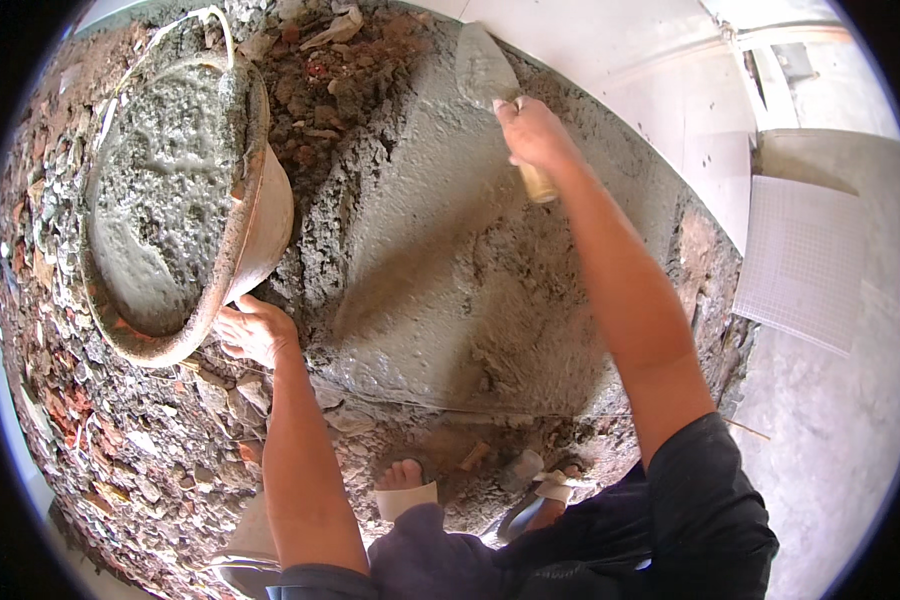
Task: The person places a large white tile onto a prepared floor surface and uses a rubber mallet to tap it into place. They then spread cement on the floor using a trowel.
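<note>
My right hand (538, 135) is closed around the wooden handle of a trowel (485, 68). Its grey, mortar-coated blade points away from me, over the far end of a band of wet mortar (410, 210), close to the white wall. At the left, my left hand (258, 331) holds the near rim of a large bucket (275, 215), its fingertips partly hidden by the rim. Wet grey mortar (160, 200) fills much of the bucket, and its rim is crusted. The bucket's thin pale handle (228, 38) sticks up at the far end.
Broken rubble (100, 430) covers the ground at the left and beyond the bucket. A string (420, 403) runs along the mortar's near edge, just ahead of my feet. White wall panels (660, 90) border the mortar; a gridded white sheet (800, 260) lies right. Another bucket (248, 545) stands near my left forearm.
</note>
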Tool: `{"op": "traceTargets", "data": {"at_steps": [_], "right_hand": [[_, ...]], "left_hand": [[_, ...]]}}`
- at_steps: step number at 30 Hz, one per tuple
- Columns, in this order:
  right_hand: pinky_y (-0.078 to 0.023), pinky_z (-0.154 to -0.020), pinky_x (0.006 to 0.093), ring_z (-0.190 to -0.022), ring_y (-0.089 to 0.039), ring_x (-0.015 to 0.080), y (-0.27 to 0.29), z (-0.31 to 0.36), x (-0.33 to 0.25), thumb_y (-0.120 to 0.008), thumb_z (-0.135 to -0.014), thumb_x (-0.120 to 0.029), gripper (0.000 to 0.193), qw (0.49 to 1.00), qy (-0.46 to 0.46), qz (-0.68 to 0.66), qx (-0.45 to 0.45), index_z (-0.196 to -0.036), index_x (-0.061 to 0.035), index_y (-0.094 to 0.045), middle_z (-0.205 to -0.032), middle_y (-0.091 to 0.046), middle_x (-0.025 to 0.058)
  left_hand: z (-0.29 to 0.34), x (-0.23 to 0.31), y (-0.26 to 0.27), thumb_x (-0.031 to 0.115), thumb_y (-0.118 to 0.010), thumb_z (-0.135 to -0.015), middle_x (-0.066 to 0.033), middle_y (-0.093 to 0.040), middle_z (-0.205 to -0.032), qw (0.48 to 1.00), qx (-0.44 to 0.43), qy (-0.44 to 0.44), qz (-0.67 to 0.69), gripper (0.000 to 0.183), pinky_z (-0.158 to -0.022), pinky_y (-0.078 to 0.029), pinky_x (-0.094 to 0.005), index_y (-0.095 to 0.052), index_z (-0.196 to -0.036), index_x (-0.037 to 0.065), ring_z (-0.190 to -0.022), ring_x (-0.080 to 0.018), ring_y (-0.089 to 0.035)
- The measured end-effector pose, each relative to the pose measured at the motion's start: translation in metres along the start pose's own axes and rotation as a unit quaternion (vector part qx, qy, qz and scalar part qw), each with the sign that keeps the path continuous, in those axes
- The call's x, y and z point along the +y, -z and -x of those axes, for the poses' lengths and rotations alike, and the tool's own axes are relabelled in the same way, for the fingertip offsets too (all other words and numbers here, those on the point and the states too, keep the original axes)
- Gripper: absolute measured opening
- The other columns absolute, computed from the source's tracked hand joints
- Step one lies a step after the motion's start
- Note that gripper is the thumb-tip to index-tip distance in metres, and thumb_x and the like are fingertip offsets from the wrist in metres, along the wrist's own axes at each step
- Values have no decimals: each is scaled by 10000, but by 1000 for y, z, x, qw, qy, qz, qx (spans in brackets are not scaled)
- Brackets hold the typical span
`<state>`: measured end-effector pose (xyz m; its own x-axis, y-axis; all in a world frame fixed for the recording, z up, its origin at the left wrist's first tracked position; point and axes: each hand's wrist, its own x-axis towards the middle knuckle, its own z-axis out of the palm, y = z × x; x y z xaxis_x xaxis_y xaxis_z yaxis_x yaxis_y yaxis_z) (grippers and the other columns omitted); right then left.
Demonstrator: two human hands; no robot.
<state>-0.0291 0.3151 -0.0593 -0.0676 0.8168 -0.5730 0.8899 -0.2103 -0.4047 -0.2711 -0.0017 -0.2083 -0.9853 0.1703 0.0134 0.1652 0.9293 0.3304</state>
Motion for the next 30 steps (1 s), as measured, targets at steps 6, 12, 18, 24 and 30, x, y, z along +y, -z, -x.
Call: {"op": "traceTargets", "data": {"at_steps": [6, 12, 18, 24, 30], "right_hand": [[-453, -961, 439, -1059, -619, 294, 40, -29, 47, -350, -1022, -381, 494, 967, 38, 245, 63, -1309, 0, -478, -1264, -572, 214], [-412, -1007, 509, -1143, -579, 342, 82, -36, 106, -386, -995, -308, 431, 954, 35, 298, 17, -1292, -16, -493, -1258, -578, 218], [-443, -961, 505, -1115, -582, 369, 64, 3, 117, -375, -977, -364, 410, 913, 198, 339, 112, -1160, -38, -543, -1139, -628, 211], [-423, -975, 519, -1142, -575, 355, 62, -6, 98, -332, -974, -377, 457, 956, 26, 289, 49, -1225, -53, -535, -1190, -624, 178], [-403, -1000, 509, -1192, -542, 357, 92, -10, 148, -343, -970, -369, 484, 951, -15, 293, 97, -1299, -60, -518, -1300, -571, 188]], "left_hand": [[0, 0, -1, 418, -319, -974, -182, -426, -1410, 999, 27, -11, 14, 553, -1090, -190, -527, -401, -1348, 19, -1327, -293, -376], [-3, 2, -8, 409, -333, -970, -178, -442, -1387, 1000, 25, -8, 11, 533, -1075, -205, -528, -409, -1341, 34, -1312, -296, -387], [-3, 1, -7, 410, -338, -973, -177, -429, -1401, 1000, 29, -10, 3, 525, -1067, -212, -540, -413, -1338, 40, -1320, -304, -376], [-7, 2, -6, 493, -283, -985, -145, -352, -1500, 1000, 2, 4, 11, 632, -1098, -162, -528, -334, -1444, 61, -1398, -273, -301], [-12, -4, -11, 507, -272, -981, -112, -351, -1510, 1000, -15, 21, 0, 633, -1092, -170, -527, -358, -1439, 79, -1394, -245, -313]]}}
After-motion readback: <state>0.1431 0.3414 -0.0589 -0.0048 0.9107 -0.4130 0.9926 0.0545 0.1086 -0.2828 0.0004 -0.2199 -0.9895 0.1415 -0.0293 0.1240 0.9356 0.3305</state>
